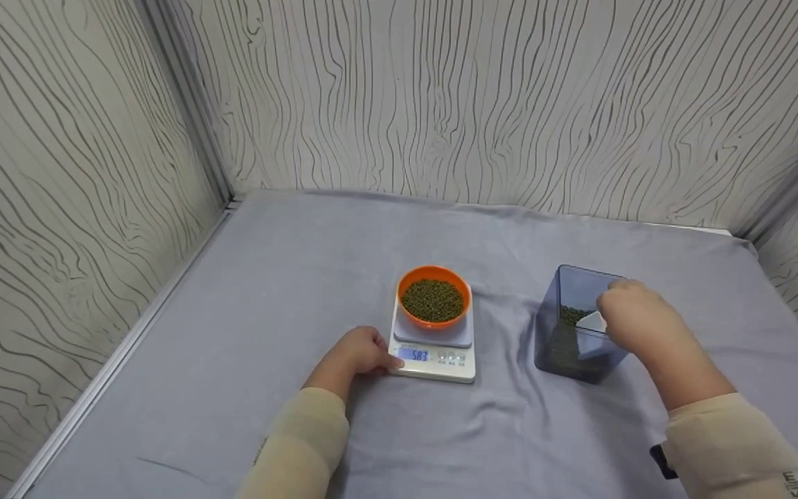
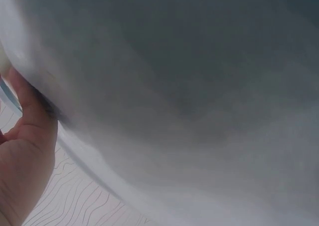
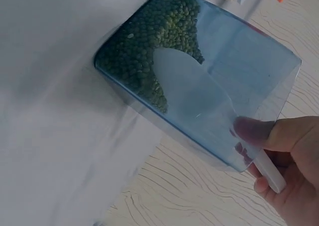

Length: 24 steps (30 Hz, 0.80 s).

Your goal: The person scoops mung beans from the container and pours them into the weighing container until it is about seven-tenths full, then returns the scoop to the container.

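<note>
A white kitchen scale point(image 1: 433, 375) bears an orange bowl point(image 1: 433, 273) of small green beans point(image 1: 432, 301); its display appears to read 583. My left hand point(image 1: 363, 350) pinches the scale's front left corner, thumb beside the display. In the left wrist view, that hand point(image 2: 25, 151) shows only at the left edge. To the right stands a clear bluish container point(image 1: 548, 339) partly filled with green beans point(image 3: 134, 51). My right hand point(image 1: 638, 319) grips the handle of a white scoop point(image 3: 184, 81), whose blade lies inside the container against the beans.
A grey cloth point(image 1: 288, 277) with wrinkles covers the table. Wood-grain patterned walls point(image 1: 399, 104) close off the back and both sides. The container stands a short way to the right of the scale.
</note>
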Each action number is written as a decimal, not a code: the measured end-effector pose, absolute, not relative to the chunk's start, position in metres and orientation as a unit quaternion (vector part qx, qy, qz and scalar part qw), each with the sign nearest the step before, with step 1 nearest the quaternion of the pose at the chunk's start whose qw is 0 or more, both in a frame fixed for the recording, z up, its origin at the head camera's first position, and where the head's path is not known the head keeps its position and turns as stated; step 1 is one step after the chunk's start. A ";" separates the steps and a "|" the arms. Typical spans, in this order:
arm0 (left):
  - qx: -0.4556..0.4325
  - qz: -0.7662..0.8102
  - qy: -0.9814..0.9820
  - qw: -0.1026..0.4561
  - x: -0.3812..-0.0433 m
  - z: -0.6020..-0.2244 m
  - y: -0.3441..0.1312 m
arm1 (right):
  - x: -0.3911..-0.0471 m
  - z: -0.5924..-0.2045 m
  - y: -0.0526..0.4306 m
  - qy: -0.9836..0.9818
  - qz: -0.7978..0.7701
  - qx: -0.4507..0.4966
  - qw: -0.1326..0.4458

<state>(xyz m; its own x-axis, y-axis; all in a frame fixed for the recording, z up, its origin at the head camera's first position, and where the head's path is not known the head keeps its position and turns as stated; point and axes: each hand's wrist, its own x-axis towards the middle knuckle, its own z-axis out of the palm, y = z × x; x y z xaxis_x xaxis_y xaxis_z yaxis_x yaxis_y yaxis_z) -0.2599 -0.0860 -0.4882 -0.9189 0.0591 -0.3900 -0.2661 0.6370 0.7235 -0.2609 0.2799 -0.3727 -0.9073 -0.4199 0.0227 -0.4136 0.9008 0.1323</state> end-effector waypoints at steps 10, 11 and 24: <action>-0.066 0.420 0.884 0.196 -0.258 -0.486 -0.085 | -0.271 -0.377 0.286 -0.967 0.028 0.254 -0.007; -0.064 0.419 0.885 0.194 -0.258 -0.485 -0.085 | -0.271 -0.377 0.286 -0.967 0.034 0.253 -0.006; -0.072 0.418 0.884 0.196 -0.260 -0.488 -0.085 | -0.272 -0.390 0.292 -0.967 0.099 0.236 0.013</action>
